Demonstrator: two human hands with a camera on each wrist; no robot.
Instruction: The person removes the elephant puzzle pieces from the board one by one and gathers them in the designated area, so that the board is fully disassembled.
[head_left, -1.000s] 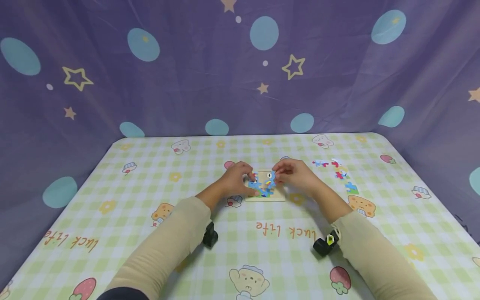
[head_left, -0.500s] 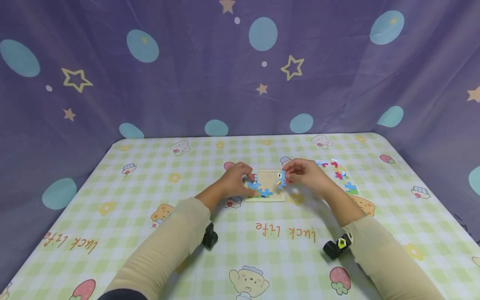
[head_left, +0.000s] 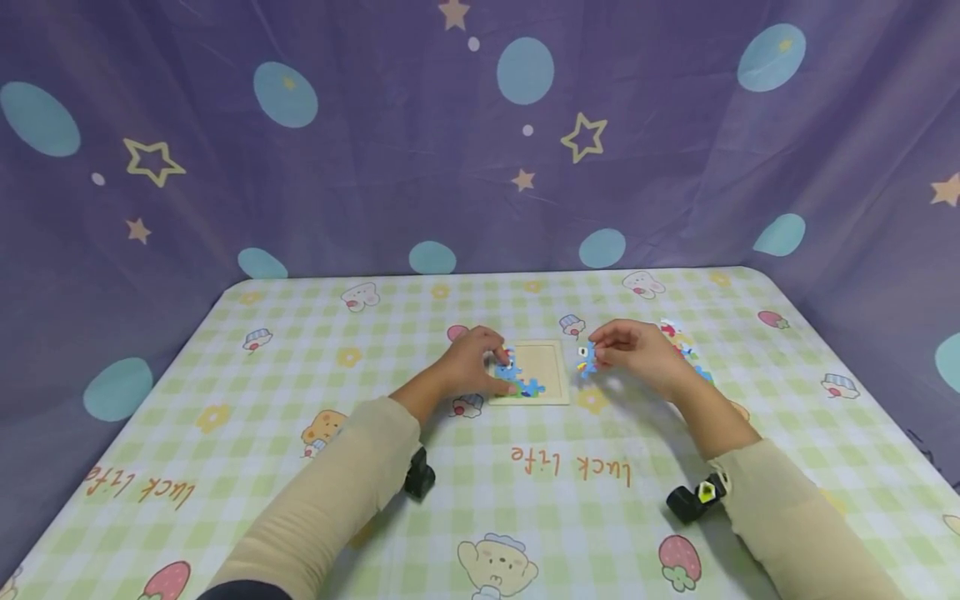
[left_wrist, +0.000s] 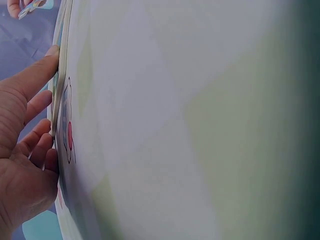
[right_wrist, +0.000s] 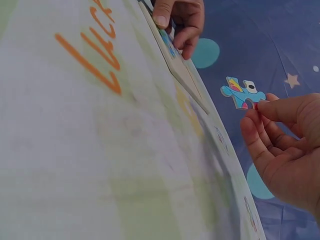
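In the head view, a shallow wooden puzzle tray lies on the table, with blue jigsaw pieces along its left side and near left corner. My left hand grips the tray's left side, thumb and fingertips over the pieces there and partly hiding them. Off the tray's right edge, my right hand pinches a blue jigsaw piece between thumb and fingers. A printed eye and a small rainbow-coloured patch show on that piece, which is held up above the table in the right wrist view.
Several loose jigsaw pieces lie right of the tray, partly hidden behind the right hand and forearm. A checked cloth with cartoon prints covers the table. Behind it hangs a purple curtain. Each wrist carries a black camera.
My right hand has lifted the blue piece from over the tray and moved it right, past the tray's edge, baring the tray's wooden base. My left hand has stayed in place.
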